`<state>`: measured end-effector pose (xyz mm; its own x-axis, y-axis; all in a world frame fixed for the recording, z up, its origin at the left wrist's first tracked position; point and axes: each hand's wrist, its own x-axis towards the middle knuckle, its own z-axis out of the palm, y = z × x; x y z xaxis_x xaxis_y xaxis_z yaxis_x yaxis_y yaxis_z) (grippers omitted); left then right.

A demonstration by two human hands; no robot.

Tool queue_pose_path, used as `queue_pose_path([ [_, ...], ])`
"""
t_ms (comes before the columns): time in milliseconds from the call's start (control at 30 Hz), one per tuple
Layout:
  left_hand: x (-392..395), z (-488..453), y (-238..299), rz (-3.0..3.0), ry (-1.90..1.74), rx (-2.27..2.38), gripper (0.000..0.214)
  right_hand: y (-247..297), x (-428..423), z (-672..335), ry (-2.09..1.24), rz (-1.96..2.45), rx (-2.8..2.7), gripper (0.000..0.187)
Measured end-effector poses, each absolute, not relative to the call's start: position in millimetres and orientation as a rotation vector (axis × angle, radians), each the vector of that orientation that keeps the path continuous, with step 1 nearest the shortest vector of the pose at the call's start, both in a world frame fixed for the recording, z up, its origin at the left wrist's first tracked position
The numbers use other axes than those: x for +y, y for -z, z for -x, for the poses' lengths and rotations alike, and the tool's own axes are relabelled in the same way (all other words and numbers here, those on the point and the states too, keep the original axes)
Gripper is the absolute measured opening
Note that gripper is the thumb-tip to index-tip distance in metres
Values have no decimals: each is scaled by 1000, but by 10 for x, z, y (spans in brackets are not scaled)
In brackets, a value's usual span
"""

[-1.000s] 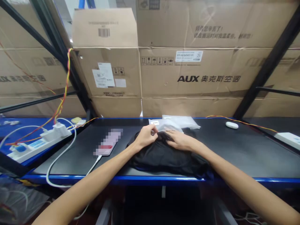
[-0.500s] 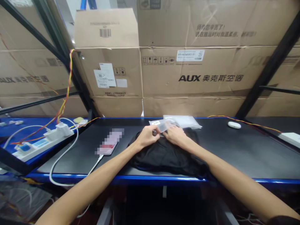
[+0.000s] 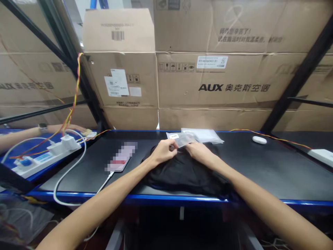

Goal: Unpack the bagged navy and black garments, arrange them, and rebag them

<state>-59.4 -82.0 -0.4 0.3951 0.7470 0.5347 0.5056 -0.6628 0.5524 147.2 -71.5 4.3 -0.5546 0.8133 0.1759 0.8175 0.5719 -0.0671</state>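
A small clear plastic bag [image 3: 185, 138] with a white label is pinched at its near edge by my left hand [image 3: 164, 150], thumb against forefinger. At the bag's right side is my right hand [image 3: 199, 151], its fingers bent and closed on the bag, the tips partly hidden. Both hands rest over a crumpled black cloth [image 3: 179, 175] spread on the table. Just behind the bag lies a flat stack of clear plastic bags [image 3: 212, 135].
A phone [image 3: 122, 156] with a white cable lies to the left. A white power strip [image 3: 48, 158] stands beyond it, with another person's arm [image 3: 54, 129] behind. At the right are a white case [image 3: 259, 140] and a white box [image 3: 322, 155]. Cardboard boxes [image 3: 179, 118] wall the back.
My right hand has shifted slightly right along the bag, and more of the bag shows. Another person's arm has come in at the far left.
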Motion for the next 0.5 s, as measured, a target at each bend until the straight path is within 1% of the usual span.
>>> queue_pose_path([
  [100,-832,579,-4,-2357,-1130,1064,12,-26,-683,-1353,98,1553,-2550,44],
  [200,-831,574,-16,-2345,-1140,1069,12,-47,-708,-1321,135,1596,-2521,51],
  [333,-808,595,-33,-2341,-1166,1131,12,-43,-794,-1437,148,1451,-2571,47],
  [433,-790,621,-51,-2335,-1191,1195,13,1,-828,-1556,123,1231,-2589,49],
  [500,-783,634,-62,-2326,-1208,1216,13,29,-823,-1596,99,1163,-2576,52],
])
